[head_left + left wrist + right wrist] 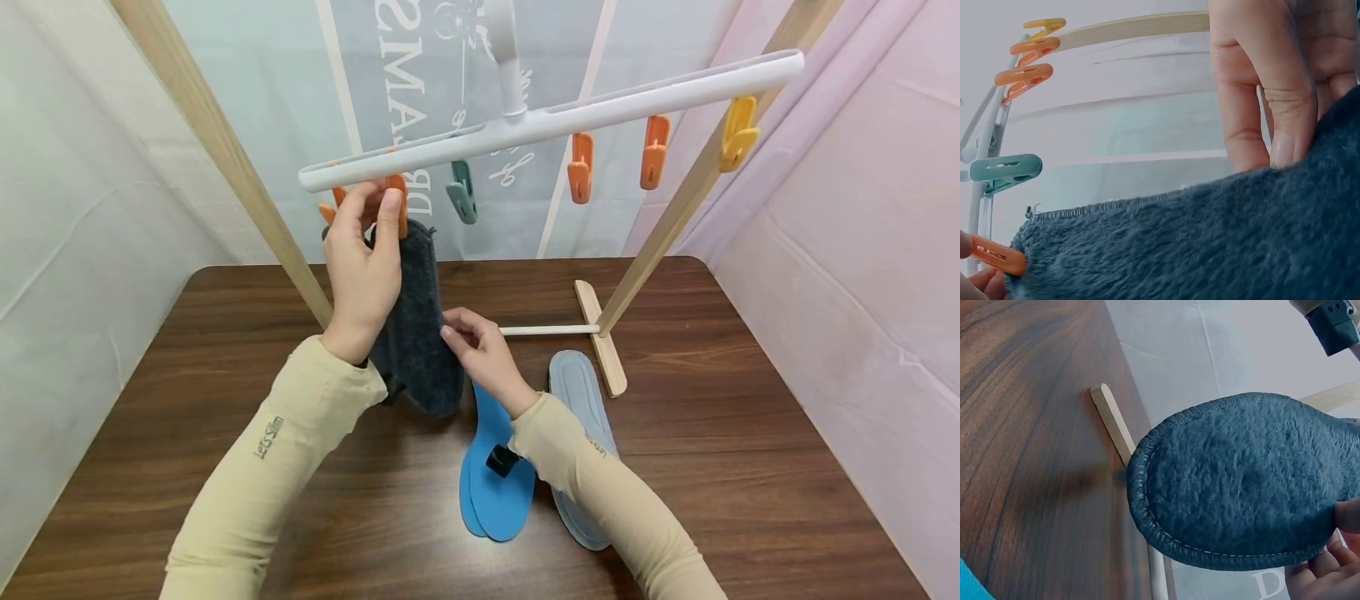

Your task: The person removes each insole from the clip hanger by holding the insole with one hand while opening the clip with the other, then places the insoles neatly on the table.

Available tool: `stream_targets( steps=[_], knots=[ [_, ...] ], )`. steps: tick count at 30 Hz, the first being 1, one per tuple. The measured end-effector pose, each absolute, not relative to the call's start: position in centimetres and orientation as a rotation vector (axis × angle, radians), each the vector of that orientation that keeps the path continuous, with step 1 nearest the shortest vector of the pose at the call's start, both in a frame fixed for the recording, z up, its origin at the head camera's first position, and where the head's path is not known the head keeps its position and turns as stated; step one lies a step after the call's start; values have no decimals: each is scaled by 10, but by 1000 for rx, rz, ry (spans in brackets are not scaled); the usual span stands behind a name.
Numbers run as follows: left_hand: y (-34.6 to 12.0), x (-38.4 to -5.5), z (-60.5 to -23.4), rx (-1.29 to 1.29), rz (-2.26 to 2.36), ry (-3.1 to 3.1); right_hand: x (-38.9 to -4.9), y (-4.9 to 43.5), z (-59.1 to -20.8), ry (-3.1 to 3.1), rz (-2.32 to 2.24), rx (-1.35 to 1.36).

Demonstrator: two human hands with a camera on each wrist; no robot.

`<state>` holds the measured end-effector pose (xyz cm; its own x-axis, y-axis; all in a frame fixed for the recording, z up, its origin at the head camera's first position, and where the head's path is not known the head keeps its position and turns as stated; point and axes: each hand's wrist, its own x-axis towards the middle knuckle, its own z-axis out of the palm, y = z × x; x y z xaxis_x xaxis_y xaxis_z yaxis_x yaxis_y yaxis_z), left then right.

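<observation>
A dark, fuzzy insole (420,333) hangs beneath the left end of a white hanger bar (450,150). My left hand (363,275) pinches an orange clothespin (398,204) at its top end; in the left wrist view this clothespin (999,255) sits over the insole's corner. Lower down, my right hand (480,346) holds the insole's right edge between thumb and fingers, also seen gripping the fuzzy insole (1241,481) in the right wrist view. Another dark piece shows partly behind my left hand, mostly hidden.
Along the bar hang a green clothespin (462,192), two orange ones (581,168) and a yellow one (738,135). Blue insoles (502,492) overlap on the table (360,508), beside a grey insole (577,392). Wooden posts (667,225) stand on either side.
</observation>
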<state>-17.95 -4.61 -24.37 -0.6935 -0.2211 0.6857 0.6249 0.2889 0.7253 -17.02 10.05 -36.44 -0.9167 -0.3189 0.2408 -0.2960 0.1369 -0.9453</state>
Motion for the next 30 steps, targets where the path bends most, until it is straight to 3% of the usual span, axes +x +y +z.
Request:
stream_targets(
  steps=[20,30],
  knots=[
    [-33,-192,-244,-195,-1503,-1593,-158,114,-370,2364,-1882,-500],
    [-29,-189,-254,-304,-1381,-1703,-155,120,-373,2387,-1883,-430]
  ],
)
